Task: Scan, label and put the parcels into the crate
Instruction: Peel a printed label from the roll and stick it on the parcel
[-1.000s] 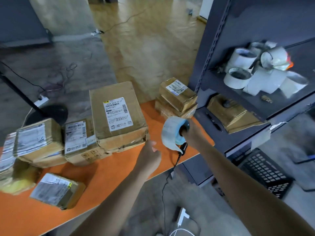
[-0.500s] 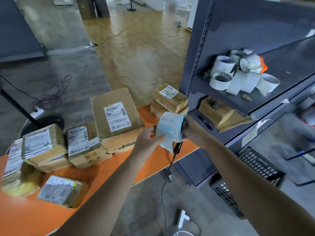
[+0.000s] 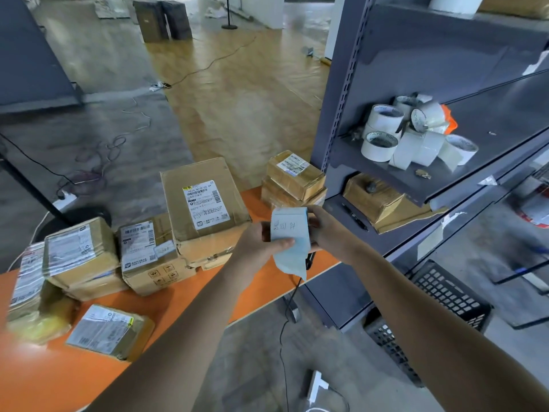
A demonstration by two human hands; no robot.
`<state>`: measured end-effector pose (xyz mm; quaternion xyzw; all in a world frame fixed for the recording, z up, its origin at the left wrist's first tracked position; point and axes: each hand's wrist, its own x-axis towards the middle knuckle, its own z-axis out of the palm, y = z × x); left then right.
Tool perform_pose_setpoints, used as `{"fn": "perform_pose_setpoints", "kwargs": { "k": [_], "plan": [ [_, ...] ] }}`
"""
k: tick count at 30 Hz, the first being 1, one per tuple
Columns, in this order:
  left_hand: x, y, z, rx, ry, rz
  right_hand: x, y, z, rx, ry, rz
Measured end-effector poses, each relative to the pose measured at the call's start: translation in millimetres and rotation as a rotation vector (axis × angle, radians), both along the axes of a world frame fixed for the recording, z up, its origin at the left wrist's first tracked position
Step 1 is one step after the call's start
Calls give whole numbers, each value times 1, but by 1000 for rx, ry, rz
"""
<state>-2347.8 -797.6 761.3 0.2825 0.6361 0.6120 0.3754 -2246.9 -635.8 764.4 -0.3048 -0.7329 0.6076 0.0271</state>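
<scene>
R hand (image 3: 328, 233) grips label roll (image 3: 289, 230); L hand (image 3: 257, 246) fingers (image 3: 283, 242) pinch its front.

A grey metal shelf (image 3: 490, 114) stands at the right. On one of its boards lies a heap of white tape rolls (image 3: 416, 141), with a black pen (image 3: 355, 217) on the board below. The orange table (image 3: 59, 382) stands just beside the shelf; behind it thin cables (image 3: 208, 65) lie on the floor, and two dark boxes (image 3: 162, 20) stand far back.
</scene>
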Motion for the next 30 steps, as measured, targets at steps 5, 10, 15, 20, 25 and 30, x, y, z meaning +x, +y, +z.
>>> {"fn": "perform_pose_setpoints", "kwargs": {
  "k": [5, 10, 15, 20, 25, 30],
  "plan": [
    [10, 6, -4, 13, -173, 167, 3, -7, 4, 214, -28, -89],
    [12, 7, -5, 64, -144, 209, 19, -22, 5, -8, 245, -76],
    [11, 7, -3, 20, -144, 226, 19, -22, 3, 205, 225, 6],
    [3, 9, 3, -85, -397, 245, 22, -19, 8, 218, 259, 11],
    [-6, 13, 5, -188, -499, 294, 25, -21, 10, 285, 229, 68],
    [-10, 16, 1, -242, -468, 346, 22, -24, 12, 311, 230, 90]
  ]
}}
